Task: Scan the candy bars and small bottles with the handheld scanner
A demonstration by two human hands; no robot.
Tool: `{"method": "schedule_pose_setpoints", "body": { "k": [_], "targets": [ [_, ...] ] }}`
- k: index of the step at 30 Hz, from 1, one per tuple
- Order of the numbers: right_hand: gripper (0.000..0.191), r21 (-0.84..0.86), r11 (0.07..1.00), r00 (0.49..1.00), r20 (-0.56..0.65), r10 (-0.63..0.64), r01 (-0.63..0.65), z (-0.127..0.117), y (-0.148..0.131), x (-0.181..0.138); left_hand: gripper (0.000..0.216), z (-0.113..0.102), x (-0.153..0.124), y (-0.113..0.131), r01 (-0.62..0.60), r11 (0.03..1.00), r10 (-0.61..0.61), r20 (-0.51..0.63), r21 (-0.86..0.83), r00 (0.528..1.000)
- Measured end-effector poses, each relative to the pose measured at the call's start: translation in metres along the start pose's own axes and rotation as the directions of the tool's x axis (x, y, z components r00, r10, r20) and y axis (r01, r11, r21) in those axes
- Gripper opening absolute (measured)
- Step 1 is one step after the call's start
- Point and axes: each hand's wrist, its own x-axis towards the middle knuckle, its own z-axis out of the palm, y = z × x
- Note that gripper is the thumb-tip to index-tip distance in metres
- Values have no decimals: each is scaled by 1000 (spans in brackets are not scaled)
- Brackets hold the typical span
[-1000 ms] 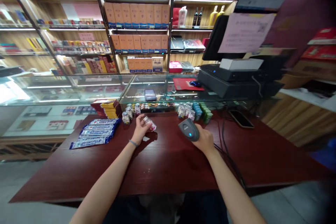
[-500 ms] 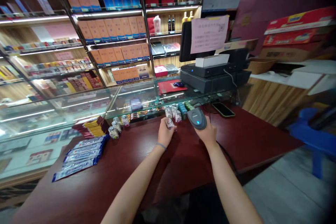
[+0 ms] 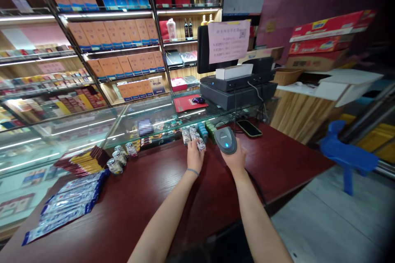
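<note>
My left hand [image 3: 195, 159] is closed around a small clear jar [image 3: 201, 144] with a pale lid, just over the dark red table [image 3: 148, 185]. Right behind it stands a cluster of similar jars [image 3: 185, 135], partly covered by my fingers. My right hand [image 3: 237, 159] grips a grey barcode scanner [image 3: 226, 139] with a lit blue light, its head facing up. Small teal packs [image 3: 202, 132] and green packs [image 3: 211, 130] stand in rows between the jars and the scanner.
On the left lie blue-white sachets [image 3: 69, 201], red and yellow packets [image 3: 88, 158] and several more jars [image 3: 119, 156]. A phone [image 3: 249, 128] rests at the back right. Behind are a glass counter [image 3: 123, 119] and a monitor [image 3: 203, 51]. A blue stool [image 3: 348, 148] stands right.
The camera view has swung to the right. My left hand with the jar has shifted rightward along the jar cluster; my right hand still holds the scanner.
</note>
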Motion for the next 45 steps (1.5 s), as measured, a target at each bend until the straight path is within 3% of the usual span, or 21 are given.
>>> {"method": "schedule_pose_setpoints", "body": {
  "k": [12,18,22,27,31,34,36,38,45],
  "targets": [
    [43,26,1000,1000,12,6,-6,-1,-1,-2,52,0,-2,-5,-15,998,18,44,-65,999],
    [41,19,1000,1000,9,-3,3,0,-2,-3,70,-12,-8,-8,24,990,-22,18,-140,1000],
    [42,-9,999,998,-44,-48,48,3,-3,-5,55,-59,-15,-20,78,988,-85,-46,-133,995],
    [39,-32,996,996,-33,-85,84,9,-20,-12,34,-158,-27,-51,86,996,-85,-254,-8,963],
    [36,17,974,974,16,-225,225,14,-43,-22,33,-235,-39,-74,114,984,-43,-437,139,899],
    [34,81,941,940,62,-334,329,18,-62,-31,41,-273,-46,-90,181,957,-24,-562,226,827],
    [32,139,904,905,84,-416,403,20,-74,-38,51,-287,-50,-103,209,942,-10,-600,263,800],
    [30,212,854,860,92,-501,475,21,-85,-45,59,-294,-52,-116,219,932,-3,-597,289,803],
    [30,429,659,671,150,-726,618,20,-110,-67,75,-294,-53,-144,277,936,-153,-458,216,876]
  ]
}}
